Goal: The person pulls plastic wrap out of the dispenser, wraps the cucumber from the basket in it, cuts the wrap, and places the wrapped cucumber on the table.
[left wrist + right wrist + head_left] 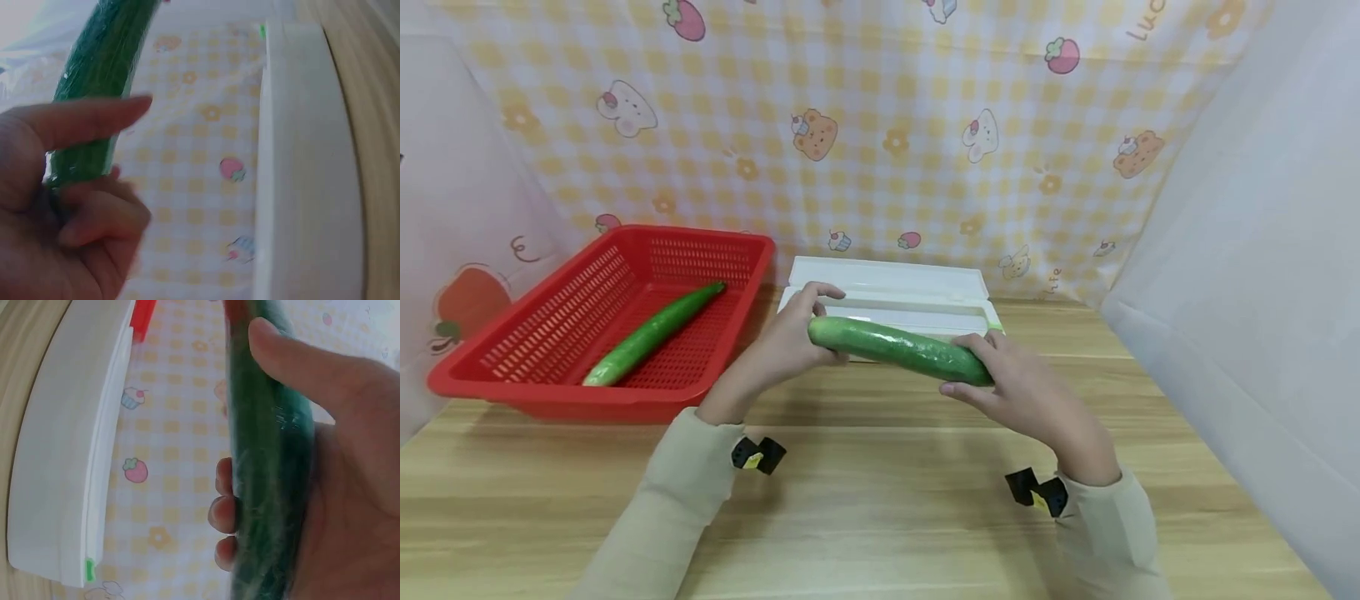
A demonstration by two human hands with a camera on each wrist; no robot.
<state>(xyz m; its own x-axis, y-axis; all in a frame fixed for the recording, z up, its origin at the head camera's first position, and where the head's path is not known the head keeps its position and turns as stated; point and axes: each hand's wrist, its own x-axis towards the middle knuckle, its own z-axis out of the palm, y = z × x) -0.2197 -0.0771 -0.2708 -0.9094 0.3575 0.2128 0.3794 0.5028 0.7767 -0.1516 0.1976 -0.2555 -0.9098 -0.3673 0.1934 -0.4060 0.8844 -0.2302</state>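
A green cucumber (898,346) with a glossy clear film around it is held up level above the table, in front of an open white box (887,275). At its paler left end my left hand (793,337) has its fingers curled close about the tip. In the left wrist view, one digit crosses in front of the cucumber (94,78) and the other fingers bend near its end. My right hand (1030,387) grips the other end, thumb (294,359) along one side and fingertips (223,512) wrapped round from behind.
On the left stands a red plastic basket (741,350) with another cucumber (655,333) lying in it. The white box has its lid raised at the back, near a checked cloth (880,183) hung behind the wooden table (880,517). White sheeting (1247,275) borders the right side.
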